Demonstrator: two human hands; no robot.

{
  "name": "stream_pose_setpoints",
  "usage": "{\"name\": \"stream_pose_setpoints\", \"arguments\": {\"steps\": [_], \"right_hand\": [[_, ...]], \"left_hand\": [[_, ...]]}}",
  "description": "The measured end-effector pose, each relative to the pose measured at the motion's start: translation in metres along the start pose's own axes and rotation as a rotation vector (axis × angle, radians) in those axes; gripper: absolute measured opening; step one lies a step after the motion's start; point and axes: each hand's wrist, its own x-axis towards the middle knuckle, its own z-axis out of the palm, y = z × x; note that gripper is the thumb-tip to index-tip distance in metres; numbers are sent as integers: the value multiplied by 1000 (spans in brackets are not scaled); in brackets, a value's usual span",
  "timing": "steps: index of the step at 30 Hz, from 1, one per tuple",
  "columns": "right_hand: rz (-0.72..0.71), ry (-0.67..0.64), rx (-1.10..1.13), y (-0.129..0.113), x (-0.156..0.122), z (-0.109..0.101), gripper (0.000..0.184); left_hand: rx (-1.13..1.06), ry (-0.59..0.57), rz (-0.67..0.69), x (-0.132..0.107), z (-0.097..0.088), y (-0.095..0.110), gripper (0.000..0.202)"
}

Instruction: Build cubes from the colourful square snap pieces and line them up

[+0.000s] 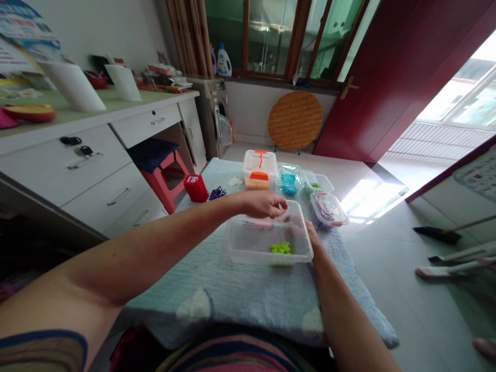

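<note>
My left hand point(263, 204) hangs over the far rim of a clear plastic box point(267, 253), its fingers curled together; anything tiny in them is hidden. My right hand point(298, 227) reaches in past the box's right rim, dim behind the plastic. A clump of lime-green beads point(280, 248) lies on the box floor. Beyond stand a clear box of orange beads with an orange latch point(259, 169), a tub of blue beads point(289, 182), a tub of green beads point(315, 185) and a lidded box point(328, 209). A red bead cube point(196, 188) and purple beads point(217, 193) sit left of them.
Everything rests on a pale blue quilted mat point(217, 289) on the floor. White desk drawers point(96, 165) and a red stool point(166, 178) are at the left. Behind stand a washing machine point(213, 116) and a round folded tabletop point(294, 120). A broom point(437, 235) lies at the right.
</note>
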Motion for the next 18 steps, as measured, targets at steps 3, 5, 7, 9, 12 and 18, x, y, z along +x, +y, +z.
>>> {"name": "stream_pose_setpoints", "arguments": {"steps": [3,5,7,9,12,18], "right_hand": [[28,-1,14,0,-1,0,19],[53,19,-7,1,-1,0,21],[66,43,-52,3,1,-2,23],[67,56,-95,6,3,-3,25],[40,21,-141,13,6,-7,27],[13,-23,-164,28,10,-15,31]], "left_hand": [[-120,318,26,-27,-33,-16,36],[-77,517,-19,-42,-48,-37,35],[37,591,-125,-52,-53,-63,36],[193,546,-227,-56,-47,-89,41],[451,396,-359,-50,-31,-116,54],[569,212,-439,-23,-13,-131,50]]}}
